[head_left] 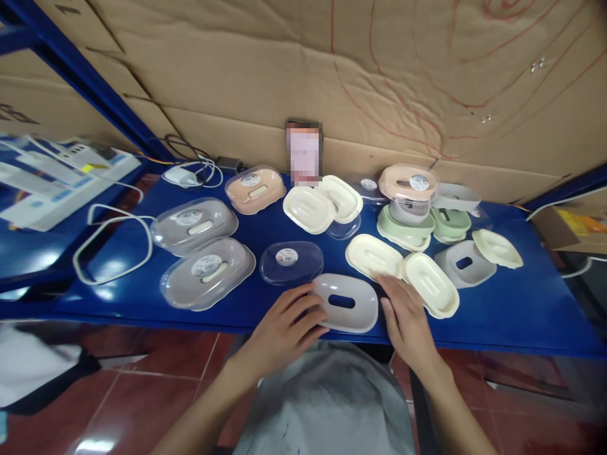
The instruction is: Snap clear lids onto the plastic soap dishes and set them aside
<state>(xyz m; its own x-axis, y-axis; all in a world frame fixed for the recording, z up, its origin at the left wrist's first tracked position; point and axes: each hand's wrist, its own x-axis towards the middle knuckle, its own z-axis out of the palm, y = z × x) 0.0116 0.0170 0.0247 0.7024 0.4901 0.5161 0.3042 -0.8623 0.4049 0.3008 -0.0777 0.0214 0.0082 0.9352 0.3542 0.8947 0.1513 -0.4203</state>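
The grey soap-dish tray (348, 302) with a slot in its middle lies at the lower centre of the frame, on the near edge of the blue table (502, 309). The left hand (284, 328) rests fingers spread against its left end; the right hand (405, 316) lies flat at its right end, neither closed around it. Three lidded dishes (206, 272) sit assembled at centre left; cream trays (374, 256), a clear lid (290, 261) and stacked parts at upper right lie loose. A blurred card (304, 153) is unreadable.
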